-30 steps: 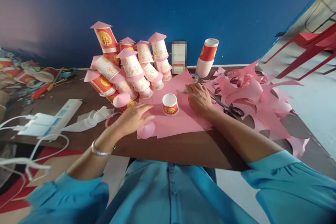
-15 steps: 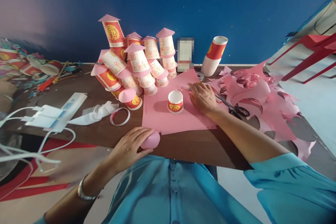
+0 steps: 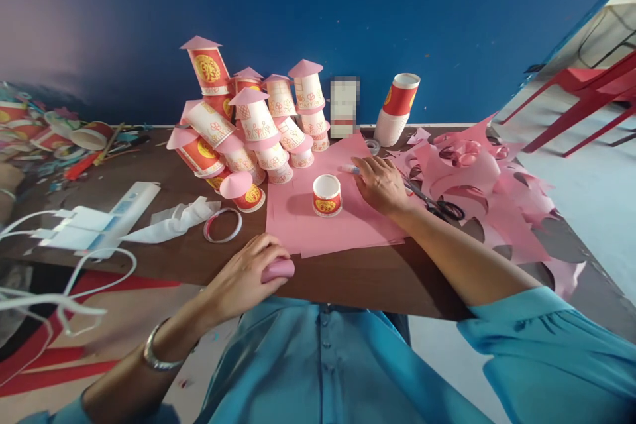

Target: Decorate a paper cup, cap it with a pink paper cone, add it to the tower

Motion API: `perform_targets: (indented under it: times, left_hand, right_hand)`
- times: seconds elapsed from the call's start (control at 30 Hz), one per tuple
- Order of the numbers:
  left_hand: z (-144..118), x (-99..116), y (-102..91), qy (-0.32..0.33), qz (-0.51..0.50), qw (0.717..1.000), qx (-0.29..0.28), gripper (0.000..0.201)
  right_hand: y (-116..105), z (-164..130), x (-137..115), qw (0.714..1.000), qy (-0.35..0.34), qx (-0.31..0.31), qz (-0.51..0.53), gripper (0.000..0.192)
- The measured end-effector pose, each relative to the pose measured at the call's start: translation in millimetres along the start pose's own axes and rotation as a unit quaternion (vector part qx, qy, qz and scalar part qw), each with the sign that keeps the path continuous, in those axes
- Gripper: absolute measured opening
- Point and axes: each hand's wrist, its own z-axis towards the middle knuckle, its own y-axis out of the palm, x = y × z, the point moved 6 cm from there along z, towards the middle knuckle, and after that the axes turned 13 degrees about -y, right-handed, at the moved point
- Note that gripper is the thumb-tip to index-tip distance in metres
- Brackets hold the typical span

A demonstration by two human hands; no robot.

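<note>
My left hand (image 3: pixel 251 271) is closed around a curved piece of pink paper (image 3: pixel 278 269) at the table's front edge. My right hand (image 3: pixel 381 182) rests on the pink paper sheets (image 3: pixel 288 232), its bent fingers on a slim whitish tube (image 3: pixel 349 168) whose end sticks out past the fingertips; the rest of it is hidden. Between my hands a short red and white paper cup (image 3: pixel 326 196) with a gold emblem stands upright on the sheets. Behind it to the left, several decorated paper cups (image 3: pixel 258 119) with pink cone tops are piled in stacks.
Black scissors (image 3: pixel 444 209) lie right of my right hand, beside pink paper scraps (image 3: pixel 501 185). A stack of paper cups (image 3: pixel 397 109) leans near the blue wall. At left are a tape roll (image 3: pixel 222 225), crumpled white tissue (image 3: pixel 183 217) and a power strip (image 3: pixel 124 215) with cables.
The pink paper in my left hand has turned and now shows a narrower side. My right hand stays at the tube, with more of the tube's end showing. The view has shifted slightly.
</note>
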Motion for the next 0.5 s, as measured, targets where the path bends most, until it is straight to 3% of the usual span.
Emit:
perform_targets:
  times: [0.17,0.27,0.37,0.43,0.5]
  left_hand:
    - [15,6,-29.5,0.006,-0.088,0.991,0.098,0.028]
    - [35,16,-47.5,0.008,-0.177,0.976,0.123,0.033]
    - [63,23,-55.7,0.021,-0.287,0.949,0.127,0.027]
    - [84,21,-54.0,0.022,-0.313,0.936,0.158,0.024]
    - [99,14,-48.7,0.027,-0.310,0.922,0.229,0.017]
  right_hand:
    - [-18,3,3,0.980,0.049,0.092,0.171,0.030]
    - [-35,7,0,0.922,0.117,0.145,0.339,0.020]
    - [-50,13,-15,0.874,0.136,0.134,0.446,0.032]
    - [-60,15,-24,0.876,0.111,0.138,0.448,0.035]
    - [-67,14,-32,0.891,0.079,0.155,0.419,0.029]
